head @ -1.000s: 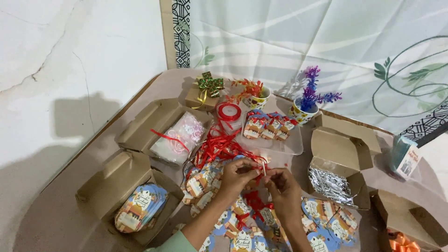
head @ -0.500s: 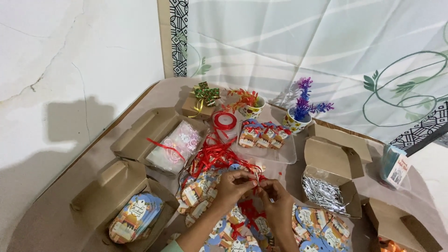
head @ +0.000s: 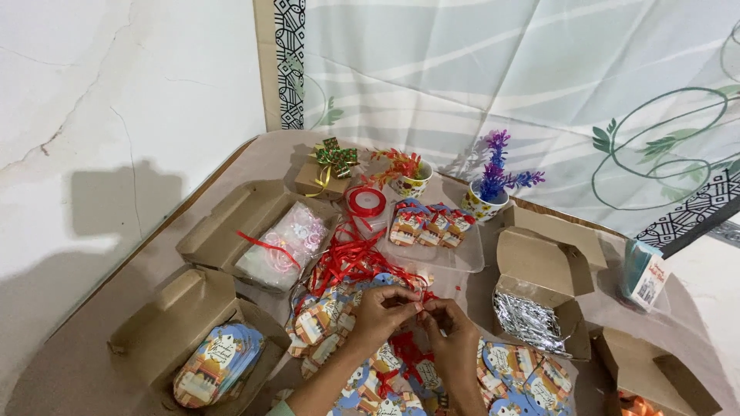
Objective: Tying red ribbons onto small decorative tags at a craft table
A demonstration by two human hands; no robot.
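My left hand and my right hand meet at the fingertips near the bottom centre, pinching a thin red ribbon between them. Under and around both hands lies a heap of printed paper gift tags, several with red ribbon tied on. A tangle of loose red ribbon sits just beyond the hands. A spool of red ribbon stands behind the tangle.
Open cardboard boxes ring the pile: one with tags at front left, one with a clear bag, one with silver twist ties at right. A clear tray of tags, two small flower pots, a bowed gift box stand behind.
My hands have drawn closer together over the tag pile, the fingertips now touching on the ribbon. The camera has shifted slightly, so the table sits a little lower and leftward in view.
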